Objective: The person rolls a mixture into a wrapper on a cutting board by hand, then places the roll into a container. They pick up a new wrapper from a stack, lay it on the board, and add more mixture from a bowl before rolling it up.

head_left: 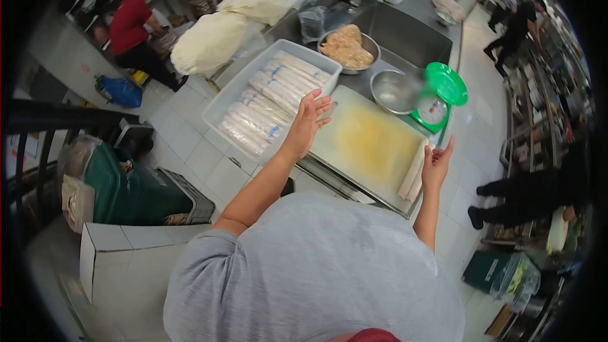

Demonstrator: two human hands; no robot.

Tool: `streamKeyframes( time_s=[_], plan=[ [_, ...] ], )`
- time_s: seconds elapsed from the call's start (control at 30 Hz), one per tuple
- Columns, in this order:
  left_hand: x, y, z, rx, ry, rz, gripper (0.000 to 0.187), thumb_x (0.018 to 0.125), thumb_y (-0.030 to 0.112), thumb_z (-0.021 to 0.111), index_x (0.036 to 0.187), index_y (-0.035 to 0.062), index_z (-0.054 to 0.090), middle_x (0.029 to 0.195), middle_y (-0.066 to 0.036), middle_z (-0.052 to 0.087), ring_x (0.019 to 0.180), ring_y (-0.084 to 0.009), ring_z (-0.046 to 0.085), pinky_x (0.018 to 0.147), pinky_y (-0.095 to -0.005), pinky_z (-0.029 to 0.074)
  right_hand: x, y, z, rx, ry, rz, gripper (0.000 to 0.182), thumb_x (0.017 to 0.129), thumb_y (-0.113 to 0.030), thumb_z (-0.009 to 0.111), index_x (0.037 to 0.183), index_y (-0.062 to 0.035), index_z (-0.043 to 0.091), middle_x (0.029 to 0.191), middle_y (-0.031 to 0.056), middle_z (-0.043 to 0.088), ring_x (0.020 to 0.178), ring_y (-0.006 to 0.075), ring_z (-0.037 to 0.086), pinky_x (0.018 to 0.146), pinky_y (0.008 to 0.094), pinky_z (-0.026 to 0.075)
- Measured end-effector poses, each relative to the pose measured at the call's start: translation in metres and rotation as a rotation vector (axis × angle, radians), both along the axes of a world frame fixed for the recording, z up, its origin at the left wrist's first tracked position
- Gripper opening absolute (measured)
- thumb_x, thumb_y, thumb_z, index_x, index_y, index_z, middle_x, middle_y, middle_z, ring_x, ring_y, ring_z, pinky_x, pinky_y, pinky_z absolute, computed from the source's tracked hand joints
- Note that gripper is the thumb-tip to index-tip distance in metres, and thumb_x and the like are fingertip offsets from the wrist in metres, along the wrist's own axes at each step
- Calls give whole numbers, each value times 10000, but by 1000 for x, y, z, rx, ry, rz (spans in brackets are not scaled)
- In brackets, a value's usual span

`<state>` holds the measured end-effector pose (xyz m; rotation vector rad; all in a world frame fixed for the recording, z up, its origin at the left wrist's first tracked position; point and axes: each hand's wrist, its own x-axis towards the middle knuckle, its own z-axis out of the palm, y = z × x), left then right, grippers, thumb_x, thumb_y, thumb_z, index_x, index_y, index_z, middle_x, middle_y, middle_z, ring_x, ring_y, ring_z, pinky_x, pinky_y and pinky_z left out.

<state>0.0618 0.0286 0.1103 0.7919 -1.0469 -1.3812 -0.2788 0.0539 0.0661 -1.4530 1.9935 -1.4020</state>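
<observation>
My left hand is raised beside the white plastic tub, fingers apart and holding nothing. Inside the tub lie several long, pale rolls in clear wrap with blue markings. At the right edge of the cutting board, my right hand is beside a pale roll-shaped piece, its index finger stretched out. Whether it touches that piece I cannot make out. A yellowish stain marks the board's middle. Behind it stand a metal bowl and a green scale.
A bowl of orange-pink mixture stands by the sink. Large pale bags lie at the back left. Green bins stand on the left floor. One person in red and people in black are nearby.
</observation>
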Motion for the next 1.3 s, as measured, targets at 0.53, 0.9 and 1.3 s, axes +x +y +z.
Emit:
streamKeyframes(
  time_s=[0.53, 0.9, 1.3],
  plan=[
    [203, 38, 40, -166, 250, 598, 863, 884, 703, 345, 1434, 48, 225, 1373, -185, 411, 1265, -295, 397, 1045, -445, 307, 187, -87, 36, -235, 71, 526, 701, 828, -85, 681, 1442, -87, 342, 923, 93, 558, 844, 196, 551, 765, 315, 470],
    [339, 25, 22, -77, 41, 658, 771, 929, 647, 322, 1400, 37, 316, 1383, -134, 423, 1249, -234, 419, 1024, -390, 333, 479, -174, 140, -614, 295, 1188, 296, 792, -157, 691, 1063, -55, 628, 969, 139, 563, 937, 320, 542, 813, 397, 445],
    [426, -85, 79, 6, -487, 587, 372, 927, 317, 581, 1138, 11, 587, 1072, -57, 624, 958, -129, 563, 840, -267, 431, 556, -208, 152, -485, 625, 1162, 92, 783, -141, 639, 816, -55, 629, 843, 101, 582, 843, 283, 569, 740, 397, 453]
  ],
)
